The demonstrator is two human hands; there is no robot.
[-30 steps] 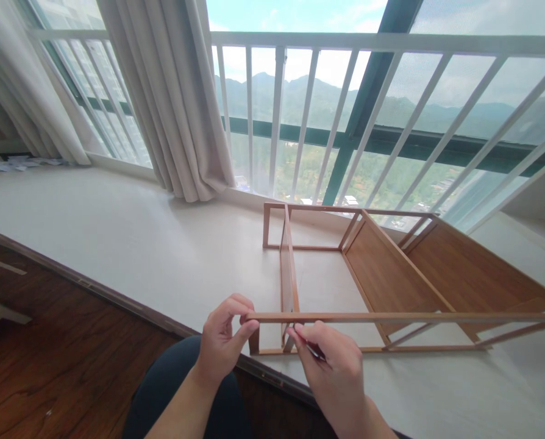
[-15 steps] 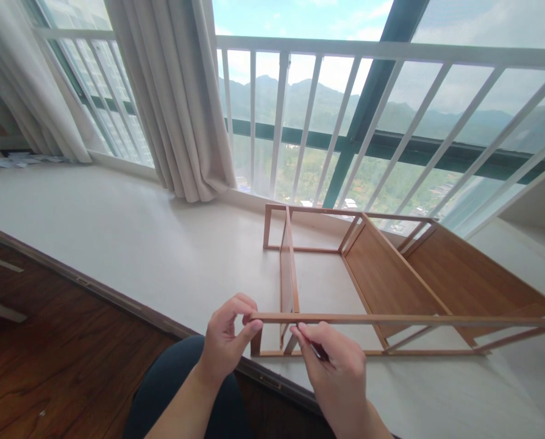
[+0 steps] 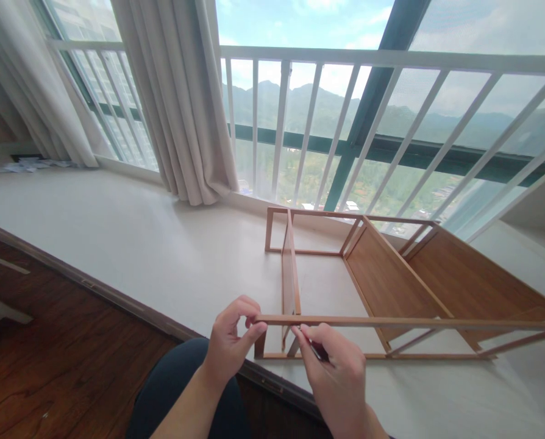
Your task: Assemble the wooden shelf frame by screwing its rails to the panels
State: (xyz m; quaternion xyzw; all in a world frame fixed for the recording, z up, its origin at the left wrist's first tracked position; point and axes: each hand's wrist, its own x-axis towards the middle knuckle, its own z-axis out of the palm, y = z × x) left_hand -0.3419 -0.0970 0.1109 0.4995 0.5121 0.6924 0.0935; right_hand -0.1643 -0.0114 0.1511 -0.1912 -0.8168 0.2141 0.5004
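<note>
The wooden shelf frame [image 3: 391, 286] is lying on its side on the pale window ledge [image 3: 117, 231], looking mostly put together: two shelf boards [image 3: 386, 274] are already in and the side rails are joined up. What looks left is the near-left corner, where the top rail [image 3: 391, 321] meets the upright. The left hand [image 3: 231, 344] is pinching the end of that rail, and the right hand [image 3: 334, 366] is closed around a small dark tool [image 3: 316, 350] right at the joint, can't tell what kind. Compared with a second ago, barely anything differs: both grips are the same, the view has just drifted a bit. Curtain [image 3: 181, 103] and railing [image 3: 345, 122] behind.
</note>
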